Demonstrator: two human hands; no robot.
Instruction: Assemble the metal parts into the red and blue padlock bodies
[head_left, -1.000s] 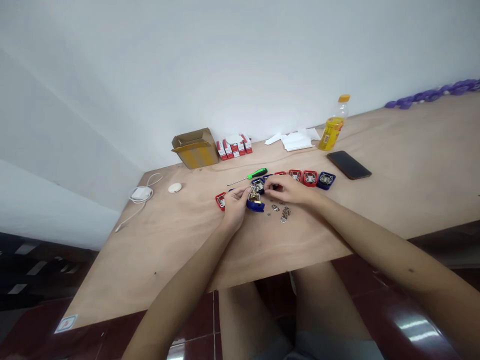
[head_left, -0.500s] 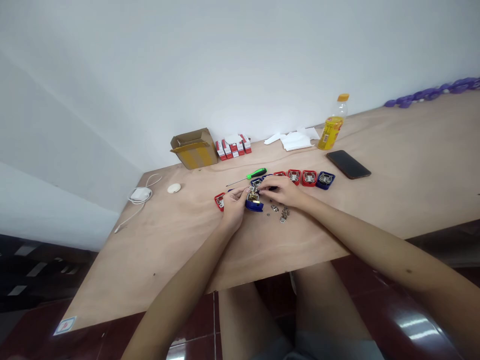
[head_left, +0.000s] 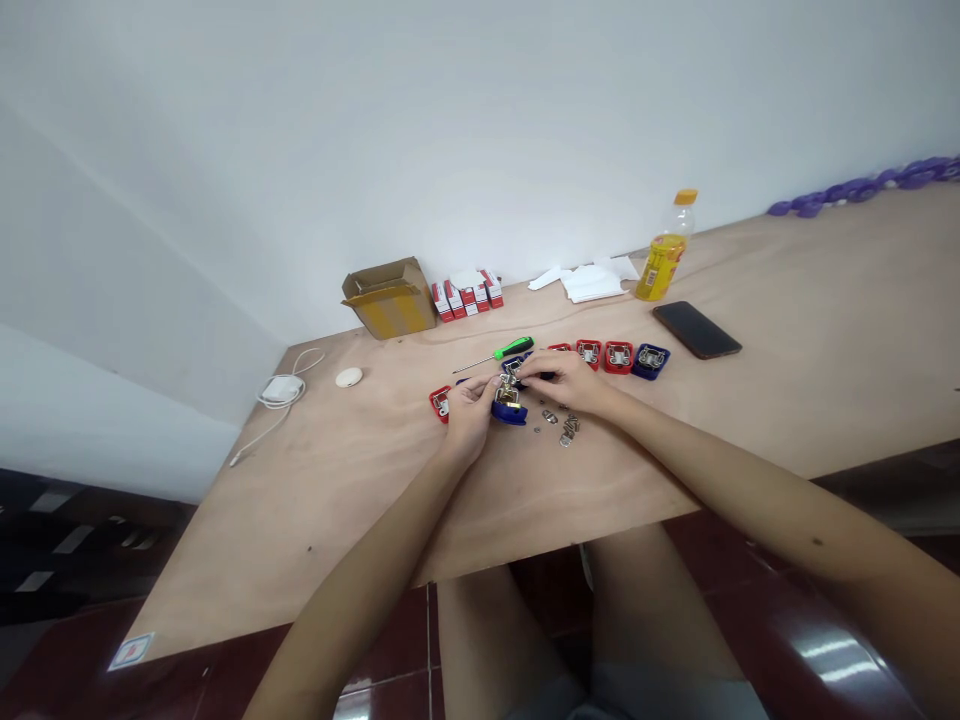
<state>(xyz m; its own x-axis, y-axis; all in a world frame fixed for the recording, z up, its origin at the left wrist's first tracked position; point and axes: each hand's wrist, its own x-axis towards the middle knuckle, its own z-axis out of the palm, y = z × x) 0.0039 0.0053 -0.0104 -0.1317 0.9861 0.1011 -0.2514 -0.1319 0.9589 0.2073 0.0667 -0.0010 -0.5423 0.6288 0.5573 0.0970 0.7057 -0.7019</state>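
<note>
The left hand [head_left: 471, 413] and right hand [head_left: 561, 381] meet just above the middle of the table [head_left: 337, 500], each grip drawn together on a brass-coloured metal fitting [head_left: 508, 396]. The fingers hide exactly where they pinch it. The fitting stands on a blue plastic case [head_left: 510, 413], which sits on the table between the two hands. The case looks light and stiff, and the smooth metal looks hard but easy to lose from a fingertip hold at this small size. The firmest place to take hold would seem to be the case's outer edges, leaving the fitting free.

Just right of the hands lie loose metal bits [head_left: 570, 428]. A row of red plastic cases [head_left: 619, 356] ends in a blue one [head_left: 651, 361] to the upper right, and another red case [head_left: 439, 403] lies beside the left hand. A green-handled screwdriver [head_left: 514, 348] lies just above the hands. Farther back stand a cardboard box [head_left: 388, 298], small red-and-white cartons [head_left: 466, 295], and a yellow-labelled bottle [head_left: 664, 262]. A dark phone [head_left: 696, 330] lies to the right.
</note>
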